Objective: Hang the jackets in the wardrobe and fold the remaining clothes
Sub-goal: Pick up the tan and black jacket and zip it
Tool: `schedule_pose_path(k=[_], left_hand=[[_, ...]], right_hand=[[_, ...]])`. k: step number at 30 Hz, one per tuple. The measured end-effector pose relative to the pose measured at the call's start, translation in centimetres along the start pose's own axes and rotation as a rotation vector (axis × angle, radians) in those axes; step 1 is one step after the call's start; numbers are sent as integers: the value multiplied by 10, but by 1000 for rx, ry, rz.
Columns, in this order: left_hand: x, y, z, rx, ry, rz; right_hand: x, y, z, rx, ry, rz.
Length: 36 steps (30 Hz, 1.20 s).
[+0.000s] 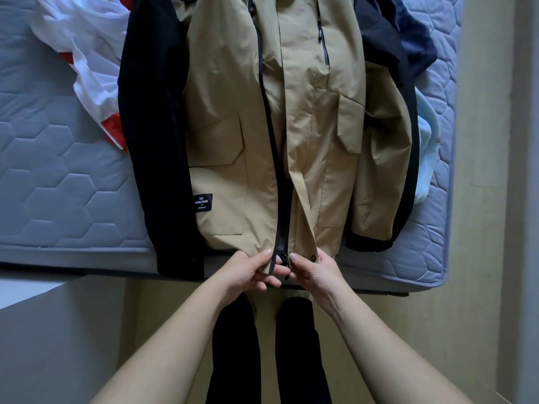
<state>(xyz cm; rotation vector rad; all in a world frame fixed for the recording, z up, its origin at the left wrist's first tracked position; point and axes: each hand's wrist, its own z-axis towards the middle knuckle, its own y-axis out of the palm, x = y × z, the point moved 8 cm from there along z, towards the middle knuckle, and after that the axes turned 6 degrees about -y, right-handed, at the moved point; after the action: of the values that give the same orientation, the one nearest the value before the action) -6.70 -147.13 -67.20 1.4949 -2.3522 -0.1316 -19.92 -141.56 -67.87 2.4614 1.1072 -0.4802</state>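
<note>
Both hands are pinching the jacket (274, 126) hem: left hand (248, 271) gripping the zipper (275, 199) edge, right hand (313, 271) gripping the slider; zipper is running straight away from the person.

One tan-and-black jacket (306, 126) lies on the one bed (58, 176), with three other garments beside it: one white-and-red garment (87, 53), one navy garment (414, 33) and one pale blue garment (424, 153). The jacket shows two flap pockets (221, 141), two zips, a front zip (274, 170) and a chest zip (322, 45), and one black label (203, 203). Two hands are at its hem, a left hand (248, 272) and a right hand (316, 274).
</note>
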Motion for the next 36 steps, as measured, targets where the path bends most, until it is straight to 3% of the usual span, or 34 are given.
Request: schedule_pose_path(k=[4, 7, 10, 12, 15, 18, 21, 25, 36], left_hand=[[6, -9, -1, 150, 46, 125], [10, -12, -3, 155, 64, 203], [11, -7, -4, 63, 28, 92], [9, -9, -2, 86, -25, -28], [7, -15, -2, 133, -31, 25], [12, -19, -3, 158, 64, 119], [20, -24, -5, 204, 165, 0], [19, -18, -4, 150, 196, -134], [40, -10, -19, 235, 406, -282]], right_hand=[[-1, 6, -2, -39, 7, 33], [-1, 5, -2, -28, 6, 8], [0, 3, -1, -18, 9, 4], [2, 0, 0, 3, 24, -18], [3, -1, 0, 5, 32, -28], [3, 2, 0, -2, 36, -24], [3, 4, 0, -4, 27, -4], [4, 6, -2, -10, 7, 72], [-12, 16, -14, 3, -134, 219]])
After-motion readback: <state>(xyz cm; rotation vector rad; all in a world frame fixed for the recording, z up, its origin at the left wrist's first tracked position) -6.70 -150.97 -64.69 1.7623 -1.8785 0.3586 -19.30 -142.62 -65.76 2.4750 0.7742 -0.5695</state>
